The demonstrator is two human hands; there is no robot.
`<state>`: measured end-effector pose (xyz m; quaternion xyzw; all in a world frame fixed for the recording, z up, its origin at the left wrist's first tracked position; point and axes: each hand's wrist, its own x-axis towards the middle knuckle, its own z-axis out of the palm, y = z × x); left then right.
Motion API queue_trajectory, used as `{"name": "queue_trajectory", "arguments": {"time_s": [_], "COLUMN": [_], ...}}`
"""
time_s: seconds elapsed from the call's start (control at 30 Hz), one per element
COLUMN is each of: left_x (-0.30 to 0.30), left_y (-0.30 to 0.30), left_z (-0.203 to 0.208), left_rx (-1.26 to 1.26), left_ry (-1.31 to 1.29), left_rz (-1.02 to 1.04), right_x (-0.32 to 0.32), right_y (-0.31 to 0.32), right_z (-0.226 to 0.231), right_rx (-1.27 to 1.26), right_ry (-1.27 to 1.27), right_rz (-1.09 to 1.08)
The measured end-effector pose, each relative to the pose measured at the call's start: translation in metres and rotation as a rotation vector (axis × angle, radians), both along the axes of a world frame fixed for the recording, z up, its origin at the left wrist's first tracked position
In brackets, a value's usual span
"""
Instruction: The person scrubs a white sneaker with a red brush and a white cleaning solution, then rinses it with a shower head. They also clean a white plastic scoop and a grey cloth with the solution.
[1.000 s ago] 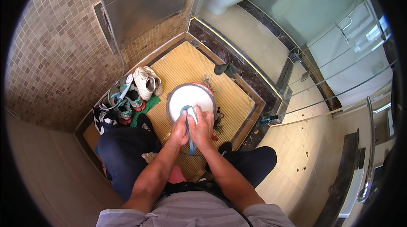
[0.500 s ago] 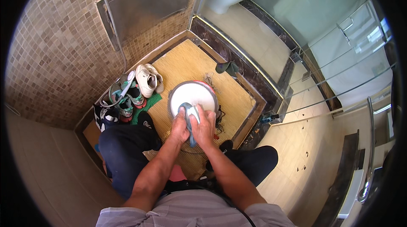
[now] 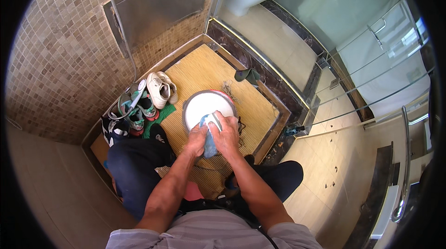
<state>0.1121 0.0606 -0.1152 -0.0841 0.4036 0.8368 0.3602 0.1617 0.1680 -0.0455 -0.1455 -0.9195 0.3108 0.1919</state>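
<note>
Between my knees stands a round bucket with a grey rim (image 3: 185, 115), full of white suds (image 3: 208, 102). Over its near edge I hold what looks like a blue-grey shoe (image 3: 210, 148) with a white band. My left hand (image 3: 197, 140) grips its left side, thumb on top. My right hand (image 3: 225, 134) is closed round the other side, thumb pressed near the white band. Both hands partly cover the shoe, and its exact shape is hard to make out.
White sneakers (image 3: 158, 90), green-and-grey shoes (image 3: 134, 118) and a shower head (image 3: 141, 85) lie left of the bucket on a ribbed mat (image 3: 190, 70). Loose laces (image 3: 227, 88) lie behind it. A dark cap (image 3: 247, 75) rests by the raised stone edge (image 3: 274, 81).
The shoe has turned in my hands, showing more of its blue surface. Both hands have shifted slightly, still gripping it over the bucket's near edge.
</note>
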Motion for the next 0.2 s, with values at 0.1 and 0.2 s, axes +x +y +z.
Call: {"name": "queue_trajectory", "arguments": {"time_s": [0.1,0.2], "left_x": [0.001,0.007], "left_y": [-0.004,0.001], "left_z": [0.0,0.004], "left_rx": [-0.005,-0.059], "left_ry": [0.071,0.081], "left_rz": [-0.054,-0.076], "right_x": [-0.027,-0.055], "right_y": [0.004,0.02], "right_z": [0.008,-0.003], "right_rx": [0.089,-0.076], "right_ry": [-0.025,0.018], "right_rz": [0.016,0.065]}}
